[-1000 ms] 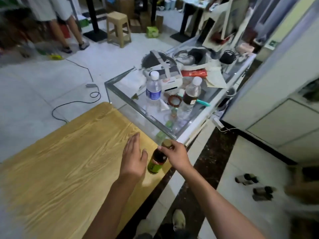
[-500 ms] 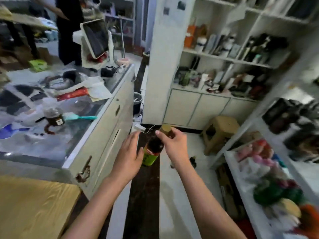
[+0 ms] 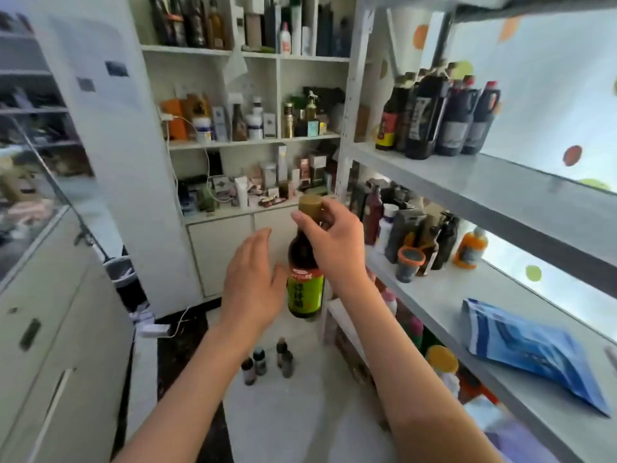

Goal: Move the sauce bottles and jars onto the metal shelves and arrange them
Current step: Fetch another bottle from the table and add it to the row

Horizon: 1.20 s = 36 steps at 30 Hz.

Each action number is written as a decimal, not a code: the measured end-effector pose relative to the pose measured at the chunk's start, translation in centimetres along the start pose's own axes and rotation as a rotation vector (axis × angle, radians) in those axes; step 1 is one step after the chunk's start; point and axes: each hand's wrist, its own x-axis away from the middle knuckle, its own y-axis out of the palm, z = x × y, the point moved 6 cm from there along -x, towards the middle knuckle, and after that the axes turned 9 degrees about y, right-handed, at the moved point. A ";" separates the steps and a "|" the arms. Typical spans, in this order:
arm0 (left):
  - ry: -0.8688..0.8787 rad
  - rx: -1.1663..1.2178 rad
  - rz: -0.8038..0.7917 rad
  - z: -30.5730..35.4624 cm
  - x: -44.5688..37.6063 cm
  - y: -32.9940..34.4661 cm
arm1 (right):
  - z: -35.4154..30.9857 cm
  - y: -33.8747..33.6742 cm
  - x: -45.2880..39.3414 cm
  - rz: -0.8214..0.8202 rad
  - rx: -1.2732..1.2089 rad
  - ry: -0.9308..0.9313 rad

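My right hand point(image 3: 334, 242) grips the neck of a dark sauce bottle point(image 3: 305, 285) with a green label and a gold cap, holding it upright in the air. My left hand point(image 3: 253, 279) hovers just left of the bottle with straight fingers, holding nothing. The white metal shelves point(image 3: 444, 295) stand to the right. Their upper level carries several large dark bottles point(image 3: 440, 118). The middle level holds several bottles and jars point(image 3: 410, 235) at its far end, among them an orange bottle point(image 3: 470, 248).
A blue plastic bag point(image 3: 534, 349) lies on the middle shelf nearer me. Several small bottles point(image 3: 267, 360) stand on the floor ahead. A white cabinet point(image 3: 240, 142) full of boxes and bottles fills the back wall. A counter with drawers point(image 3: 50, 329) runs along the left.
I have turned from the wooden table toward the metal shelves. My right hand lifted the bottle off the table and carried it along, while my left hand stayed beside it.
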 end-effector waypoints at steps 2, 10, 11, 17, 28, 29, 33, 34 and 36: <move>0.087 0.017 -0.040 2.2 -2.4 2.1 | 0.5 -2.9 -2.4 0.061 -0.034 0.007; 0.277 0.156 -0.123 7.6 -12.8 9.9 | 2.2 -10.8 -12.2 0.336 0.084 -0.006; 0.291 0.183 -0.123 7.8 -14.1 10.6 | 2.5 -11.1 -13.7 0.356 0.113 -0.005; 0.452 0.317 -0.112 8.4 -24.0 14.5 | 2.8 -11.5 -23.5 0.469 0.278 -0.028; 0.579 0.424 -0.114 7.7 -39.8 18.1 | 1.2 -12.2 -40.9 0.644 0.429 -0.029; 0.581 0.416 -0.122 7.8 -40.6 18.7 | 1.3 -12.3 -41.9 0.652 0.418 -0.033; 0.558 0.372 -0.161 7.8 -43.7 21.3 | 2.6 -12.7 -46.9 0.655 0.427 0.017; 0.543 0.385 -0.175 7.8 -44.1 21.9 | 3.1 -12.9 -47.9 0.649 0.442 0.036; 0.540 0.431 -0.190 7.7 -44.8 23.1 | 4.4 -13.2 -49.8 0.648 0.459 0.062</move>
